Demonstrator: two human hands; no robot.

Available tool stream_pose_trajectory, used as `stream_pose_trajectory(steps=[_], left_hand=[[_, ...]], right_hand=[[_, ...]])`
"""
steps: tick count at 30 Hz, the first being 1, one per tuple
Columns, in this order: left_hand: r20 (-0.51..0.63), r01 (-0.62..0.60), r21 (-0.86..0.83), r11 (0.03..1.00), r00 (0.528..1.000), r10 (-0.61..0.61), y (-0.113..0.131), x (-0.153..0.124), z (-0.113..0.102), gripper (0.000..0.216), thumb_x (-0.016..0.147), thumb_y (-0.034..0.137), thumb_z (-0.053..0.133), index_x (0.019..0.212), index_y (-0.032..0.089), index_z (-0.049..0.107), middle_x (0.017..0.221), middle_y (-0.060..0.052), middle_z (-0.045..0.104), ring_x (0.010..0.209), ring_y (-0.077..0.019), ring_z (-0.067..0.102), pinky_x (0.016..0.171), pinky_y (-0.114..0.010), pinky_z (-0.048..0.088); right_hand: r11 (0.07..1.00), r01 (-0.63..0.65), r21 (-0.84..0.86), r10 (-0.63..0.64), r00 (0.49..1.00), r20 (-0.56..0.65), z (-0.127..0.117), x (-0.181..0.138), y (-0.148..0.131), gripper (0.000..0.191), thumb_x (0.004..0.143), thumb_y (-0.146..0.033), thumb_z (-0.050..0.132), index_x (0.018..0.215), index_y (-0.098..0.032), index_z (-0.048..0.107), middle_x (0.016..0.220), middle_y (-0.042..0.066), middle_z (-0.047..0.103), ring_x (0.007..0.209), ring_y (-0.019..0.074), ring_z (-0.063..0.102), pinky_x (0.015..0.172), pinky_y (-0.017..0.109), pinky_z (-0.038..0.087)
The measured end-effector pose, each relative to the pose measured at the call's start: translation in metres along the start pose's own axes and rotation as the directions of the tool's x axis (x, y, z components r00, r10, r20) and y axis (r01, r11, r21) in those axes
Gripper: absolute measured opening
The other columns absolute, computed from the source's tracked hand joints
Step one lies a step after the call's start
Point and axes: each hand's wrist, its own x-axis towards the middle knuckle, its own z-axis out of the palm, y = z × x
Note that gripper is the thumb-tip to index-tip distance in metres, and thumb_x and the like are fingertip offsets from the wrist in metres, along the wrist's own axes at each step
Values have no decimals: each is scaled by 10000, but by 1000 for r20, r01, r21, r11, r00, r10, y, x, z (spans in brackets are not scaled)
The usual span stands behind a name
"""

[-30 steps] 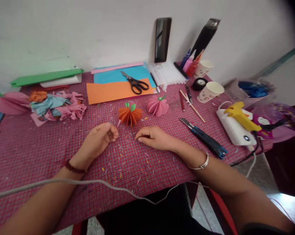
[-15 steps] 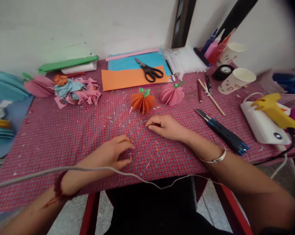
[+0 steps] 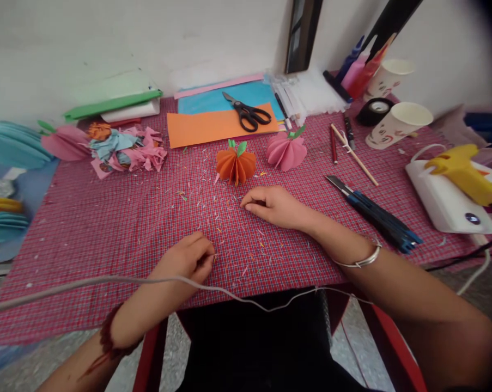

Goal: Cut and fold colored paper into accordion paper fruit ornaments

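My left hand (image 3: 188,258) rests near the table's front edge, thumb and fingers pinched together, with a tiny paper scrap (image 3: 216,255) showing at the fingertips. My right hand (image 3: 276,207) lies curled on the cloth, its fingertips closed; what is between them, if anything, is too small to make out. Thin bits of coloured paper are strewn around both hands. Just beyond my right hand sits an orange paper pumpkin (image 3: 236,166) with green leaves. Beside it is a pink paper pumpkin (image 3: 286,152). A black utility knife (image 3: 376,215) lies to the right, blade out.
Scissors (image 3: 248,113) lie on an orange paper strip (image 3: 196,129) at the back. Crumpled paper pieces (image 3: 127,147) are at the left. Paper cups (image 3: 399,128) and a yellow glue gun (image 3: 460,169) on a white box stand right. A cable (image 3: 147,280) crosses in front of my left wrist.
The fingers of my left hand have gone from apart to pinched together at a paper scrap. My right hand stays curled in nearly the same spot. The view has shifted slightly.
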Motion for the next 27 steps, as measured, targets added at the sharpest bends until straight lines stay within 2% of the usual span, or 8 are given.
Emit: stream_pose_trajectory(steps=[3,5,9,13,17,23,27], left_hand=[[43,15,-164,986,999,-8,-6,-1,-8,158,897,179,439,786,179,553,790,-2,534,717,-120,509,656,-265,427],[60,19,-186,982,998,-8,-7,-1,-11,132,892,190,462,829,182,577,826,-7,550,749,-122,524,681,-267,436],[71,27,-38,999,997,-24,0,0,-7,66,851,181,517,819,169,575,817,-15,521,722,-133,497,652,-273,421],[72,13,129,991,997,-23,9,7,2,150,865,162,452,730,165,518,774,-15,479,696,-141,460,632,-285,396],[90,15,129,991,996,-27,10,9,2,164,843,135,421,688,176,456,722,0,473,642,-127,439,591,-273,373],[-55,139,-104,985,988,-145,-23,-9,-22,128,827,208,471,701,184,479,606,39,476,523,-86,437,480,-211,349],[-24,121,-99,988,992,-124,-38,-13,-27,149,841,223,489,702,179,519,619,33,505,535,-86,472,496,-212,379]], right_hand=[[1000,5,-3,-5,1000,11,-1,0,-2,163,861,-163,522,901,-169,680,845,23,703,770,145,625,713,266,431],[1000,7,0,-7,1000,16,-2,0,-2,162,859,-157,523,899,-167,680,849,26,703,776,148,625,717,267,432],[1000,4,6,-4,1000,27,-2,0,-2,168,865,-164,513,901,-172,678,866,28,699,790,152,620,735,279,432],[1000,10,-3,-10,999,30,-2,0,-2,169,868,-171,510,898,-175,676,879,29,697,796,153,615,740,281,434],[1000,13,-10,-12,999,31,-2,0,-2,166,868,-175,509,898,-177,673,882,30,697,801,156,616,745,281,437],[1000,14,-13,-13,999,45,-3,1,-2,172,866,-171,506,903,-178,674,886,31,698,808,163,621,749,287,437],[1000,18,-12,-17,999,43,-3,1,-2,166,865,-172,510,888,-182,674,877,26,698,802,162,622,747,286,437]])
